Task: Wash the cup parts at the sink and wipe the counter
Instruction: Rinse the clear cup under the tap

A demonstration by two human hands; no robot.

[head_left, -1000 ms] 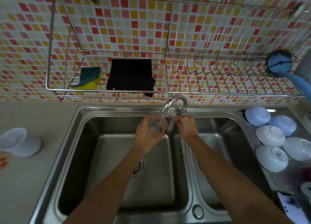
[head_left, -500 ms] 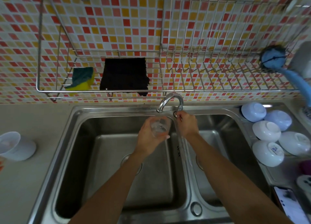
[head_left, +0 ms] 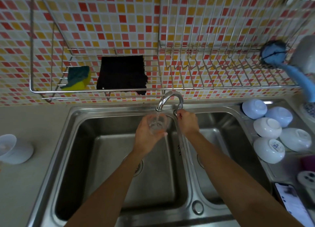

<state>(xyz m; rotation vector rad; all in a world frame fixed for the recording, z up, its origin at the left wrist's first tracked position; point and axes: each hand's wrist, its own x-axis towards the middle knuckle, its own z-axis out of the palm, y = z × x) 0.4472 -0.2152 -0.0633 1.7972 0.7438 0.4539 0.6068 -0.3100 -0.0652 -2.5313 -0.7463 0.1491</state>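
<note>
- So, nearest the camera there's a phone (head_left: 292, 203) lying on the right side of the sink (head_left: 75, 117) surround, screen lit. Nothing to do with the job, just close to the splash zone.
- A bit further in, a bunch of upside-down bowls (head_left: 267, 127) sit on the right drainboard, and a white plastic cup (head_left: 14, 149) stands on the counter (head_left: 25, 184) at far left. My guess is that one's another cup part waiting its turn.
- Middle of it all: the left hand (head_left: 146, 138) has its fingers wrapped around a clear cup (head_left: 157, 123), held over the left basin right under the tap (head_left: 168, 100), and water is running into it.
- The right hand (head_left: 187, 122) is curled at the base of the tap, looks like it's gripping the handle.
- Against the tiled wall, a rack (head_left: 221, 59) holds a yellow sponge (head_left: 77, 78) and a dark cloth (head_left: 121, 73), both untouched.
- Progress-wise I'd call this early: first rinse underway, no soap or sponge in play, and the counter wipe isn't started.
</note>
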